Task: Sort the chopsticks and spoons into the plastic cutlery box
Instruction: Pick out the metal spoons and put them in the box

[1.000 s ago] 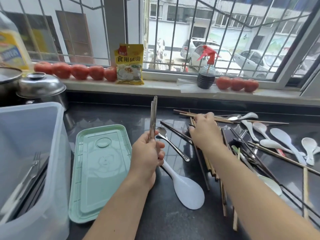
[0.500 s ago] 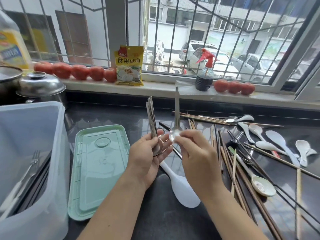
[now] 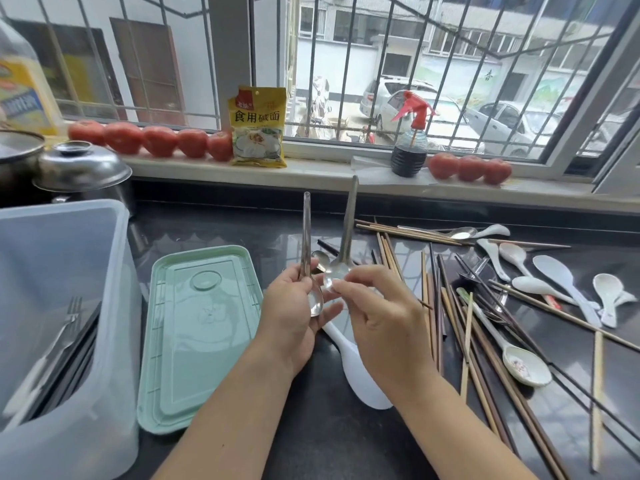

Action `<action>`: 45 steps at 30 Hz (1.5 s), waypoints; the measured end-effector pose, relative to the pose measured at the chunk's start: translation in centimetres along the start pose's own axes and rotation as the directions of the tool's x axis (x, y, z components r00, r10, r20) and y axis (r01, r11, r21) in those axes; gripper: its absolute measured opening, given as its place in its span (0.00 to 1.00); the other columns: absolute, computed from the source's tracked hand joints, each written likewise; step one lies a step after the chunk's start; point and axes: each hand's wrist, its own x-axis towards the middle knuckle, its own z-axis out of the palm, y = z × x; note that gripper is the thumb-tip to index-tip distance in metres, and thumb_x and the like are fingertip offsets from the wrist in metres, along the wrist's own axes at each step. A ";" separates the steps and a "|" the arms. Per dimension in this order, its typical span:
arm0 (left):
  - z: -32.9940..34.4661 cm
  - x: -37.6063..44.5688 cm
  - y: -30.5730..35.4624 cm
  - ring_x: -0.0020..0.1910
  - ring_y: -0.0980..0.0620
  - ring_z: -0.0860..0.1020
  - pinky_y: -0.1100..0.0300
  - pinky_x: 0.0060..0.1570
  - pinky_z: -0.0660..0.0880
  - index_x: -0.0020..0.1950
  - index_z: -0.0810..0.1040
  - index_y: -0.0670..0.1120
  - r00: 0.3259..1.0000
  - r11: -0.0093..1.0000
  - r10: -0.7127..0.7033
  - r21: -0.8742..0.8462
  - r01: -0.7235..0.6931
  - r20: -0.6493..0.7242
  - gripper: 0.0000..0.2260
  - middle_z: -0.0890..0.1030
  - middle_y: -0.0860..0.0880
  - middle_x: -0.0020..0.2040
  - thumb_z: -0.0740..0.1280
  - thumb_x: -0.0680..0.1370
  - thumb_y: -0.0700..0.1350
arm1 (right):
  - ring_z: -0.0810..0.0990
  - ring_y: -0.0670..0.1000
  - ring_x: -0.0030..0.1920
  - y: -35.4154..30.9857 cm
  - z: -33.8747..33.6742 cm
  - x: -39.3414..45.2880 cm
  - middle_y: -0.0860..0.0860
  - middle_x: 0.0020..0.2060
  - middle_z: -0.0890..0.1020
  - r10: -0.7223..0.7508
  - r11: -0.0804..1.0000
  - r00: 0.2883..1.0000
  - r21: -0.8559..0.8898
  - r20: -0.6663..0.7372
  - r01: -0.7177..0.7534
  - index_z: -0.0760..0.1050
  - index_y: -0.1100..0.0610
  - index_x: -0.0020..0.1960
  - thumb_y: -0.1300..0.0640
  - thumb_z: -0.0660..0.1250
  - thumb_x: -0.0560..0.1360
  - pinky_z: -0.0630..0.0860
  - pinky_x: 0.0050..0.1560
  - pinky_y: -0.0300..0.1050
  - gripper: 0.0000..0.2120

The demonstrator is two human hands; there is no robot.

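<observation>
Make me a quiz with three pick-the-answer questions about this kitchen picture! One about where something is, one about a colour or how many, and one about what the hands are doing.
1. Where does the green lid lie?
A. On the windowsill
B. On the counter beside the plastic cutlery box
C. On top of the box

2. How many tomatoes sit right of the spray bottle?
A. One
B. Three
C. Six

3. What is the right hand doing?
A. Pinching a metal spoon by its bowl, handle up
B. Lying flat on the counter
C. Gripping the white rice paddle

Answers: 1 B, the lid is flat on the dark counter next to the box. 2 B, three red tomatoes stand in a row there. 3 A, its fingers pinch the spoon's bowl while the left hand holds other metal spoons.
</observation>
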 end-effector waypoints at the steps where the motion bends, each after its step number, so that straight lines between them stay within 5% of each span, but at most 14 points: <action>1: 0.1 0.0 -0.1 0.39 0.49 0.82 0.55 0.38 0.80 0.57 0.79 0.39 0.999 1.000 -0.022 -0.017 0.023 0.032 0.11 0.82 0.43 0.45 0.57 0.84 0.34 | 0.81 0.51 0.46 -0.3 0.2 -0.1 0.52 0.47 0.82 -0.033 0.999 0.999 0.018 0.031 0.032 0.85 0.59 0.49 0.72 0.75 0.71 0.80 0.43 0.44 0.11; 5: -0.2 0.4 -0.1 0.42 0.50 0.77 0.57 0.46 0.75 0.56 0.77 0.42 0.976 0.964 -0.131 -0.208 0.166 0.174 0.11 0.76 0.45 0.44 0.58 0.84 0.47 | 0.81 0.51 0.50 -0.5 1.1 -0.3 0.50 0.48 0.83 -0.077 0.995 0.992 0.065 0.099 0.071 0.85 0.58 0.49 0.70 0.74 0.71 0.80 0.45 0.45 0.10; 10: -0.2 0.6 -0.4 0.44 0.47 0.81 0.55 0.52 0.80 0.55 0.79 0.39 0.997 0.991 -0.074 -0.106 0.078 0.037 0.14 0.80 0.43 0.44 0.58 0.87 0.46 | 0.77 0.51 0.63 -0.6 1.6 -0.6 0.48 0.53 0.84 -0.123 0.987 0.964 0.134 0.235 0.093 0.86 0.56 0.55 0.67 0.71 0.75 0.74 0.64 0.43 0.12; 13: -0.1 0.6 -0.1 0.37 0.49 0.78 0.54 0.44 0.78 0.48 0.75 0.39 0.996 0.994 0.060 -0.086 -0.066 -0.069 0.12 0.79 0.45 0.37 0.56 0.87 0.40 | 0.74 0.47 0.68 -0.4 1.2 -0.6 0.44 0.57 0.84 0.022 0.970 0.957 0.227 0.291 -0.091 0.84 0.54 0.59 0.62 0.68 0.78 0.70 0.68 0.41 0.12; 15: -0.2 0.9 0.3 0.36 0.51 0.75 0.58 0.36 0.74 0.48 0.74 0.40 0.979 0.981 0.126 -0.127 -0.147 -0.159 0.10 0.77 0.45 0.39 0.55 0.86 0.35 | 0.78 0.46 0.59 0.3 0.8 -0.3 0.45 0.51 0.85 0.166 0.967 0.973 0.167 0.162 -0.193 0.84 0.55 0.56 0.61 0.68 0.78 0.74 0.62 0.39 0.09; 19: -0.9 1.4 1.0 0.35 0.51 0.74 0.61 0.31 0.72 0.54 0.76 0.42 0.952 0.908 0.149 -0.343 -0.239 -0.267 0.12 0.75 0.45 0.45 0.54 0.85 0.32 | 0.76 0.48 0.51 3.5 -0.7 0.4 0.48 0.47 0.84 0.517 0.854 0.855 -0.089 0.032 -0.513 0.84 0.55 0.53 0.62 0.66 0.79 0.72 0.55 0.41 0.09; 22: -1.4 1.5 1.5 0.32 0.53 0.77 0.62 0.29 0.73 0.61 0.78 0.47 0.926 0.850 0.191 -0.418 -0.322 -0.325 0.13 0.80 0.47 0.43 0.57 0.86 0.35 | 0.72 0.48 0.50 5.2 -1.8 0.3 0.49 0.46 0.85 0.592 0.794 0.806 -0.159 -0.021 -0.587 0.84 0.55 0.53 0.61 0.65 0.79 0.73 0.55 0.49 0.10; 29: -1.2 1.5 1.1 0.28 0.54 0.71 0.63 0.26 0.66 0.57 0.76 0.46 0.927 0.861 0.210 -0.389 -0.326 -0.311 0.15 0.74 0.49 0.38 0.54 0.84 0.31 | 0.74 0.51 0.54 4.3 -0.7 0.2 0.49 0.48 0.84 0.584 0.805 0.805 -0.204 0.104 -0.557 0.84 0.54 0.54 0.59 0.64 0.80 0.73 0.57 0.48 0.10; 35: -1.7 1.1 1.7 0.30 0.54 0.70 0.61 0.27 0.65 0.55 0.77 0.48 0.804 0.809 0.355 -0.275 -0.519 -0.476 0.18 0.73 0.49 0.38 0.53 0.82 0.30 | 0.73 0.46 0.53 1.9 -0.2 0.5 0.42 0.46 0.81 0.397 0.916 0.841 -0.102 0.367 -0.388 0.81 0.50 0.60 0.49 0.67 0.80 0.72 0.58 0.46 0.11; 40: -1.4 1.0 1.6 0.28 0.53 0.69 0.61 0.25 0.62 0.50 0.78 0.48 0.817 0.830 0.328 -0.267 -0.489 -0.474 0.18 0.72 0.48 0.38 0.53 0.80 0.29 | 0.74 0.53 0.57 -1.9 3.1 2.1 0.50 0.54 0.79 0.365 0.930 0.739 -0.261 0.566 -0.260 0.76 0.53 0.62 0.38 0.61 0.80 0.73 0.59 0.51 0.22; 45: -1.3 1.0 1.5 0.28 0.54 0.66 0.61 0.26 0.58 0.48 0.77 0.47 0.841 0.846 0.316 -0.272 -0.459 -0.439 0.18 0.71 0.48 0.39 0.53 0.79 0.29 | 0.76 0.58 0.57 -2.3 7.5 6.0 0.55 0.58 0.75 0.456 0.888 0.602 -0.290 0.656 -0.357 0.72 0.55 0.63 0.41 0.66 0.78 0.76 0.55 0.53 0.22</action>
